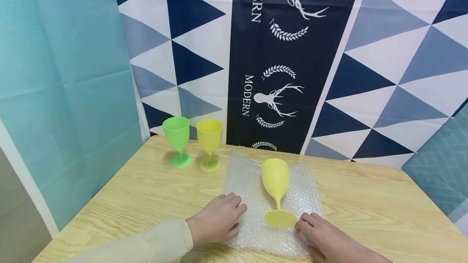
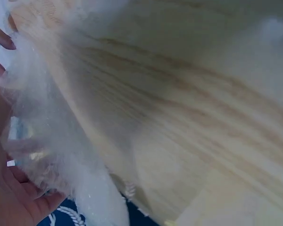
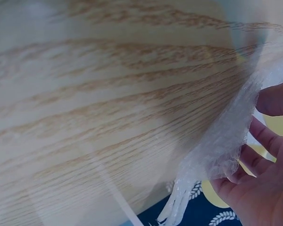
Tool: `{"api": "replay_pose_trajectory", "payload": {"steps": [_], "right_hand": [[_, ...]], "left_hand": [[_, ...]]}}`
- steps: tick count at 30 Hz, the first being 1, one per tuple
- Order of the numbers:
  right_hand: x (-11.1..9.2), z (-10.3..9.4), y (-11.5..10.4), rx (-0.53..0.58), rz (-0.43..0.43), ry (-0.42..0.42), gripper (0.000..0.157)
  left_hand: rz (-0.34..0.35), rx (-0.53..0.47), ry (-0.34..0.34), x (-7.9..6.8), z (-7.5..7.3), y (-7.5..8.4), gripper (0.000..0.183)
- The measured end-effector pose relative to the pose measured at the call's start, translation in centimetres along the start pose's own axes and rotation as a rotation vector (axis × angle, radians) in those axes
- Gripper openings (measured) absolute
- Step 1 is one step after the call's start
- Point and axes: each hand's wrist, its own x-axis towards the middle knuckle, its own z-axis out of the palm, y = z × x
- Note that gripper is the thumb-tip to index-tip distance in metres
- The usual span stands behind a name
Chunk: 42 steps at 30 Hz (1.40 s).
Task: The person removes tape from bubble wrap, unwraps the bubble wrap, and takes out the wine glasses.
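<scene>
A yellow plastic goblet point(image 1: 276, 177) lies on its side on a sheet of bubble wrap point(image 1: 252, 173), its foot towards me. My left hand point(image 1: 218, 219) holds the sheet's left edge with curled fingers; in the left wrist view the clear wrap point(image 2: 61, 127) runs between thumb and fingers. At the right edge, beside the goblet's foot, my right hand point(image 1: 327, 238) grips the wrap. Its thumb and fingers close on the sheet point(image 3: 221, 136) in the right wrist view, where yellow parts of the goblet show behind.
A green goblet point(image 1: 177, 133) and another yellow goblet point(image 1: 210, 135) stand upright at the back left of the wooden table point(image 1: 373, 202). Behind the table hangs a patterned cloth point(image 1: 285, 52), and a teal curtain point(image 1: 73, 72) hangs on the left.
</scene>
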Motion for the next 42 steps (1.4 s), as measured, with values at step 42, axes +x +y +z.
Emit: {"api": "replay_pose_trajectory", "payload": {"steps": [42], "right_hand": [[0.1, -0.4, -0.1, 0.061, 0.09, -0.041, 0.032]], "left_hand": [[0.035, -0.177, 0.053, -0.5, 2.6, -0.1, 0.015]]}}
